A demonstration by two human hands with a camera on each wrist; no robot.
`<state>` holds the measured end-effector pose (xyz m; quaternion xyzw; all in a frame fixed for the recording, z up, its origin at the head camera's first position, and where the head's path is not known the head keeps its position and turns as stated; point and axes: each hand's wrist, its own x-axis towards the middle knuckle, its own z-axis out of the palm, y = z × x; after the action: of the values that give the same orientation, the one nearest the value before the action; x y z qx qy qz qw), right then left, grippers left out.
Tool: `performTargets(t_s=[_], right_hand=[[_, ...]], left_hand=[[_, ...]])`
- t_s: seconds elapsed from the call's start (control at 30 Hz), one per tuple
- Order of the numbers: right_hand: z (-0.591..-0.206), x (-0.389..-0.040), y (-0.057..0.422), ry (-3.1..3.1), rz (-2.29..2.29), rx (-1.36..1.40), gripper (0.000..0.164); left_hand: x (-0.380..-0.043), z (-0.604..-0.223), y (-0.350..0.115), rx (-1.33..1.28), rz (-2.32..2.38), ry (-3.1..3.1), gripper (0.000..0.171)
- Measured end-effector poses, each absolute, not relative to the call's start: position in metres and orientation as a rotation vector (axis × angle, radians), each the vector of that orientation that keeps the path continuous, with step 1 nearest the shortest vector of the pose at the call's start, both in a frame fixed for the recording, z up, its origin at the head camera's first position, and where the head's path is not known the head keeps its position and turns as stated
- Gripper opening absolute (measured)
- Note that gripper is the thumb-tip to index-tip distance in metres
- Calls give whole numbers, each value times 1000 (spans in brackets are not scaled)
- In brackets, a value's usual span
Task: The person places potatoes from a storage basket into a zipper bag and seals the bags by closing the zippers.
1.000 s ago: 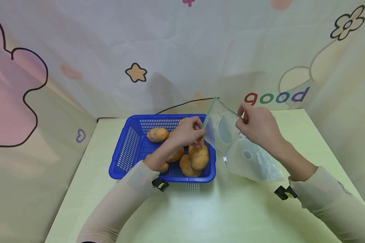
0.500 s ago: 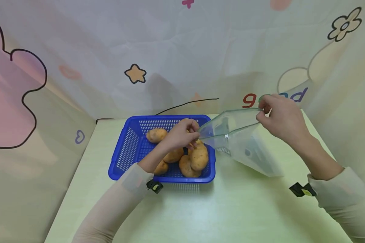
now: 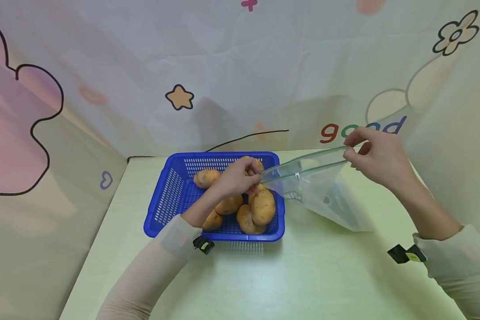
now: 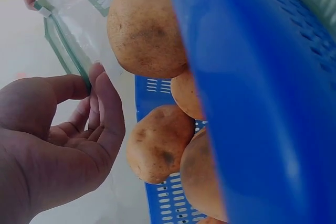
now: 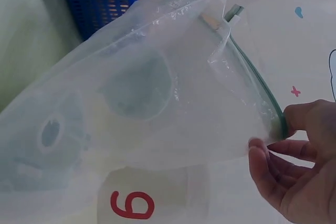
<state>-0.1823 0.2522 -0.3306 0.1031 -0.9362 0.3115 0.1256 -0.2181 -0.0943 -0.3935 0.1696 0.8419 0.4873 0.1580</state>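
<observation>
Stretched between both hands is a translucent zipper bag with green edging along its mouth and a small white slider. My left hand pinches the left corner of the mouth between thumb and fingers, over the right side of the basket. The right corner is pinched by my right hand, held a little higher. The two edges of the mouth stand slightly apart in the head view. In the right wrist view the bag hangs down with grey printed shapes on its side.
Several potatoes lie in a blue plastic basket under and beside my left hand. The basket stands on a pale green table. Behind the table hangs a printed cloth. A black line shows along its foot.
My right hand has moved right, drawing the bag's mouth from a wide diamond into a long, narrow opening. The left hand has shifted slightly left, still pinching its corner.
</observation>
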Motion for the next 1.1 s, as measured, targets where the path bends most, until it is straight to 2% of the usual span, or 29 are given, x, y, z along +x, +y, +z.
performTargets(t_s=[0.2, 0.37, 0.47, 0.57, 0.7, 0.83, 1.1], right_hand=[[-335, -180, 251, -2664, 1146, 305, 17], [-338, -181, 254, -2624, 1287, 446, 17], [-340, -181, 257, -2639, 1346, 590, 26], [-342, -181, 257, -2654, 1349, 718, 42], [-347, -183, 256, -2629, 1236, 772, 55], [-348, -187, 254, -2587, 1111, 755, 50], [-353, -192, 252, -2528, 985, 831, 41]], left_hand=[[-219, -396, -94, 460, 1436, 2372, 6], [-217, -396, -95, 445, 1479, 2356, 8], [-217, -397, -96, 435, 1502, 2351, 9], [-218, -399, -97, 428, 1512, 2349, 9], [-221, -402, -99, 440, 1501, 2354, 10], [-223, -403, -100, 466, 1483, 2361, 12], [-211, -404, -108, 646, 1284, 2529, 29]])
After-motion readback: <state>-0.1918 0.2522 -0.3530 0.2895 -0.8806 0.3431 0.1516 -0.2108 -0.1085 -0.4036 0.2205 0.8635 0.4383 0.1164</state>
